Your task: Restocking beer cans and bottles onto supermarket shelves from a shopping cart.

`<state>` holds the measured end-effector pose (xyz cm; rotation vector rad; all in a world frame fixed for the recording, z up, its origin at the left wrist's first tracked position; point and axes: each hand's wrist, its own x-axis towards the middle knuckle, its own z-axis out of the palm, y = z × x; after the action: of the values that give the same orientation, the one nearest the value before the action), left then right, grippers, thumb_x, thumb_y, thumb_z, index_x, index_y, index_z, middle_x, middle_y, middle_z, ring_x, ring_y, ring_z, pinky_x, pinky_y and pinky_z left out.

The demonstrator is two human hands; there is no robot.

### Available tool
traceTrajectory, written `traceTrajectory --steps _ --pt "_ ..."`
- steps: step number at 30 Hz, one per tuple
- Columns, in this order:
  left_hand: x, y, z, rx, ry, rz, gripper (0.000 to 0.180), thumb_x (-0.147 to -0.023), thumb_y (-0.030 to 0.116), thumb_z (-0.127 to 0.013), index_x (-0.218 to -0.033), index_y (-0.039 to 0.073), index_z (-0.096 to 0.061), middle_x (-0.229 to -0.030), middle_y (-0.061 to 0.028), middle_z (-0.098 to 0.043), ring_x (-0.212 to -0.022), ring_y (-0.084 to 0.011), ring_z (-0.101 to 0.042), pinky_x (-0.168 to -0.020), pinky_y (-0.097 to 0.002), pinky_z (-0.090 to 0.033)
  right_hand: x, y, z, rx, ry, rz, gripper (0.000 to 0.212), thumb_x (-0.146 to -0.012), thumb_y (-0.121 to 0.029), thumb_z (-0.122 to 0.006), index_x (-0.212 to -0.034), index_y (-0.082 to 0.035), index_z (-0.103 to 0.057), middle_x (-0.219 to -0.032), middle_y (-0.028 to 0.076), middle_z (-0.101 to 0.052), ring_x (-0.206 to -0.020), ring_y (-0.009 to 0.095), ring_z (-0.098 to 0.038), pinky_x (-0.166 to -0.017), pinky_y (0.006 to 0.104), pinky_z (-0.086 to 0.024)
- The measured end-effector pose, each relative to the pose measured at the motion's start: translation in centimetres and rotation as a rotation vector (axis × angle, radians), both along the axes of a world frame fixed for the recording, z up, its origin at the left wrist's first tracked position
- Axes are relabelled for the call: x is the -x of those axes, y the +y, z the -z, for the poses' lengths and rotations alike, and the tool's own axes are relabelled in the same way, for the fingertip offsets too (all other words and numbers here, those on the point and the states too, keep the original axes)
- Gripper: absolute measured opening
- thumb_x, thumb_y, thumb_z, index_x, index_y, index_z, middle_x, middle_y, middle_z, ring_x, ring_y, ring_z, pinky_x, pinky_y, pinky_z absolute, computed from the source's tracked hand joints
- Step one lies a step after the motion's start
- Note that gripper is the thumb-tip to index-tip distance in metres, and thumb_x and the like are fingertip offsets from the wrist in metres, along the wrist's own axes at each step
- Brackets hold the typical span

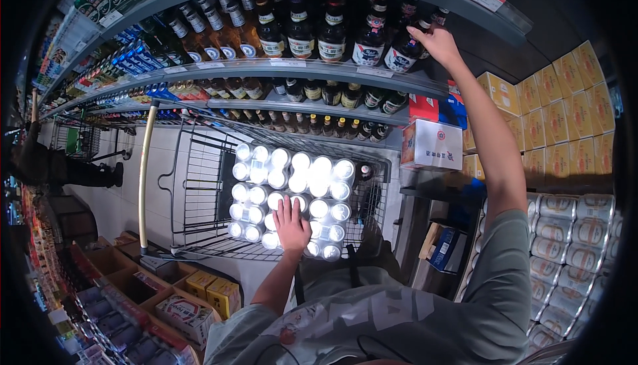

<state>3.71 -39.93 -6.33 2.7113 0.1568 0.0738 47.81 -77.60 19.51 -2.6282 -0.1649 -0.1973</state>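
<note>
Fingers (420,36) beside a dark bottle (401,59)

Head view: bottle upright, its body below-left of the half-curled right hand (438,44), the nearer one; whether it grips, I cannot tell. Left hand (293,233) spreads wide on cans (319,209) beneath it.

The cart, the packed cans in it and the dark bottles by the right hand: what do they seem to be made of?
Cart: probably metal with a dark coating; thin crossing wires suggest it. Packed cans: likely aluminium, since their round ends shine silvery. Dark bottles by the right hand: seemingly smooth glass, from their glossy dark tint and narrow necks.
</note>
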Motion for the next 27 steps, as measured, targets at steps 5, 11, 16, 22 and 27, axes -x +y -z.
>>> traceTrajectory --steps 5,11,16,22,27 --pt "0.0 0.0 -0.1 0.002 0.002 -0.001 0.066 -0.083 0.017 -0.055 -0.149 0.007 -0.047 -0.162 -0.0181 -0.034 -0.152 -0.0394 -0.025 -0.124 -0.058 -0.014 -1.5 0.9 -0.1 -0.007 0.068 0.0 0.069 -0.088 -0.062 -0.064 -0.123 -0.002 -0.068 -0.114 0.023 -0.072 -0.107 0.037 -0.068 -0.094 0.0411 -0.05" --pt "-0.2 -0.1 -0.4 -0.013 -0.02 0.001 0.063 -0.086 0.018 -0.054 -0.148 0.008 -0.048 -0.16 -0.0183 -0.038 -0.15 -0.0407 -0.029 -0.122 -0.0588 -0.017 -1.5 1.4 -0.4 -0.031 0.053 0.007 0.073 -0.088 -0.061 -0.064 -0.134 -0.005 -0.062 -0.128 0.022 -0.068 -0.119 0.037 -0.063 -0.102 0.0382 -0.047" --pt "-0.1 -0.1 -0.1 -0.021 -0.002 0.004 0.063 -0.086 0.017 -0.054 -0.148 0.009 -0.048 -0.161 -0.0174 -0.037 -0.151 -0.0406 -0.029 -0.123 -0.0586 -0.017 0.5 1.4 2.0 -0.325 -0.118 0.039 0.068 -0.092 -0.059 -0.067 -0.122 0.003 -0.064 -0.084 0.008 -0.066 -0.076 0.02 -0.061 -0.076 0.0325 -0.05" --pt "-0.3 0.0 -0.1 0.008 -0.003 0.005 0.063 -0.087 0.017 -0.054 -0.149 0.008 -0.048 -0.161 -0.0181 -0.036 -0.151 -0.0409 -0.028 -0.123 -0.059 -0.016 20.5 5.0 19.0 -1.215 0.126 0.042 0.025 -0.095 -0.01 -0.063 -0.12 -0.008 -0.062 -0.077 -0.005 -0.05 -0.065 0.003 -0.045 -0.053 0.0188 -0.036" --pt "-0.5 0.0 -0.3 -0.02 0.012 0.022 0.064 -0.086 0.018 -0.054 -0.149 0.008 -0.047 -0.161 -0.0187 -0.036 -0.151 -0.0414 -0.028 -0.122 -0.0593 -0.016 31.6 10.5 34.1 -0.633 0.313 0.287 0.053 -0.08 -0.004 -0.078 -0.129 -0.005 -0.056 -0.096 0.007 -0.055 -0.079 0.018 -0.058 -0.078 0.0294 -0.051"
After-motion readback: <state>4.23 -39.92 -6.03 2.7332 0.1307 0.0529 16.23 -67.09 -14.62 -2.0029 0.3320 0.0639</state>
